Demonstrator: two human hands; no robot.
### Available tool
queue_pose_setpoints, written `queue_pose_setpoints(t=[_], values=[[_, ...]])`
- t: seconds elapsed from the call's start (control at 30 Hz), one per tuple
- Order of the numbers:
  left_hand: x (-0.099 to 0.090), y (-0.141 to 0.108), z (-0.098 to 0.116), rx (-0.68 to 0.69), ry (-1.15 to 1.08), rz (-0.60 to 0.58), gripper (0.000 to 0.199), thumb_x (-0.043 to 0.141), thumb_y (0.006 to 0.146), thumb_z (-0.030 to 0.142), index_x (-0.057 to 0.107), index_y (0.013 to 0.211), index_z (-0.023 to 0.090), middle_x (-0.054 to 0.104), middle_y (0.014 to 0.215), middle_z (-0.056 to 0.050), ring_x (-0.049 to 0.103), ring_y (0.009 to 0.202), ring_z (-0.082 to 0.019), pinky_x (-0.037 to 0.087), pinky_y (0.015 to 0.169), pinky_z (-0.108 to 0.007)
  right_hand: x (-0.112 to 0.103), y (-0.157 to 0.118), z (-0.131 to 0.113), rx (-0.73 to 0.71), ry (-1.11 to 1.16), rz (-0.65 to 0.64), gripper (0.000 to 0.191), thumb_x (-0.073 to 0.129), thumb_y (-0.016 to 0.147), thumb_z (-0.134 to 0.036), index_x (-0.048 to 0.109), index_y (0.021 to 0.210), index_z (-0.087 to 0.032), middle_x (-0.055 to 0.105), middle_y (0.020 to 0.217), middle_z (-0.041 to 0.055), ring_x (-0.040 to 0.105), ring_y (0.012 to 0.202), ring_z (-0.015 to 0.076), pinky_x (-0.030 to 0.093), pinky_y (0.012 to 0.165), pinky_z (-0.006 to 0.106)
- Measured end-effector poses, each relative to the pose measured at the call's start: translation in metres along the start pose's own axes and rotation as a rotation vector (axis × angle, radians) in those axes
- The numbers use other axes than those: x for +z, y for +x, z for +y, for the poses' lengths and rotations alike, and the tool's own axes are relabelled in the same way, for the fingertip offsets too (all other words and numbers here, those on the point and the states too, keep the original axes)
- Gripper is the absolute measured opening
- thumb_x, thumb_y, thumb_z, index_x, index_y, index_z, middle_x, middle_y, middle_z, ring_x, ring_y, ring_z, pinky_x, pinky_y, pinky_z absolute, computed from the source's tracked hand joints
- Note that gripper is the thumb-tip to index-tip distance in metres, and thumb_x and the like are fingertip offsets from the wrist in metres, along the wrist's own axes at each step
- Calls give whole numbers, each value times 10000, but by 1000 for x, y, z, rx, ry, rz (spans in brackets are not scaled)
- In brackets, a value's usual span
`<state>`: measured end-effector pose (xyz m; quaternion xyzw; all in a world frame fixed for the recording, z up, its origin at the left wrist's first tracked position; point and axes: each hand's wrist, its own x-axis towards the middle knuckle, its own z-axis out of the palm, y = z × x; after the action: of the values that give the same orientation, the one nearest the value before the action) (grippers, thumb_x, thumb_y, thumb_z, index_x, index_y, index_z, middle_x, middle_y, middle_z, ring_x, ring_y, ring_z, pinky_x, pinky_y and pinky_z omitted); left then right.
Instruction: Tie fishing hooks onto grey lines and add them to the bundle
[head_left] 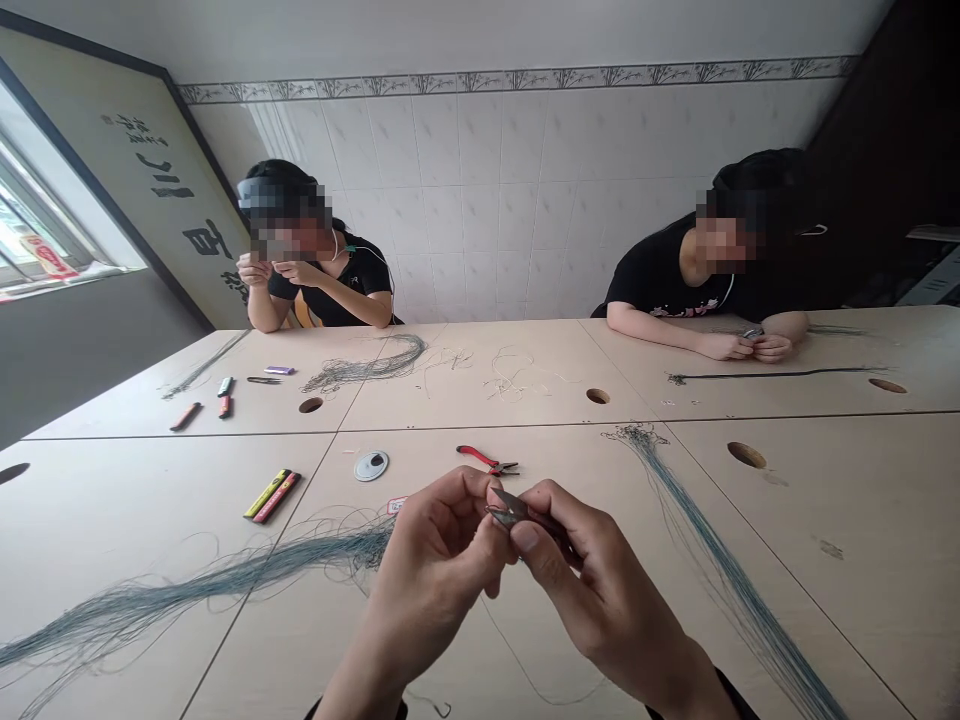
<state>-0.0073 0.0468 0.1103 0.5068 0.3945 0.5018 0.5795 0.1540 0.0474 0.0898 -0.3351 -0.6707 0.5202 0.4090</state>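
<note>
In front of me, my right hand point(600, 590) grips a small pair of dark metal pliers point(511, 508), jaws parted and pointing left. My left hand point(442, 560) is pinched at the jaw tips; what sits between the fingertips is mostly hidden. A thin fishing line point(517, 660) trails from under that hand toward the bottom. Lower down, a dark fish hook point(442, 710) shows at the frame's edge. Left of my hands lies a bundle of teal lines point(202, 590), one end partly behind my left hand. A second teal bundle point(720, 560), with dark tangled ends, stretches out on the right.
Red-handled pliers point(480, 458) lie just beyond my hands. Two lighters point(272, 497) and a round metal lid point(371, 466) are to the left. Cable holes point(747, 455) pierce the tabletop. Across the table, two people point(322, 270) work with their hands, among more line bundles point(367, 365).
</note>
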Motion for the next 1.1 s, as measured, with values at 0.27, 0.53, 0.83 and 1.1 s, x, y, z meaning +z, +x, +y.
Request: queue_pose_setpoints(t=[0.27,0.53,0.83,1.1], values=[[-1,-1,-1,3,-5,-1,169,719,863,292,608,809,177,546,600,53,478,470,-49,365,398,-130,0,-2,1,-24,-4,-2,247,546,1060,-398,530,891,-219,528,732,-38,375,604,112,325,544,270],[-1,-2,-1,-5,-5,3,162,716,848,267,596,790,176,553,606,54,475,460,-46,357,391,-131,0,-2,2,-9,-16,-10,220,564,1051,-391,555,906,-226,451,715,-55,299,584,114,294,529,270],[0,-1,1,6,-22,14,165,731,826,268,598,797,176,568,590,51,486,452,-53,341,364,-126,0,-2,1,-17,-30,4,262,536,1059,-422,559,891,-222,391,673,-66,266,556,110,276,501,265],[1,-1,1,19,-22,15,180,739,828,274,592,798,175,552,576,60,478,446,-49,332,357,-122,0,0,2,-48,-9,4,248,564,1052,-384,550,875,-211,341,657,-75,253,550,99,254,481,251]])
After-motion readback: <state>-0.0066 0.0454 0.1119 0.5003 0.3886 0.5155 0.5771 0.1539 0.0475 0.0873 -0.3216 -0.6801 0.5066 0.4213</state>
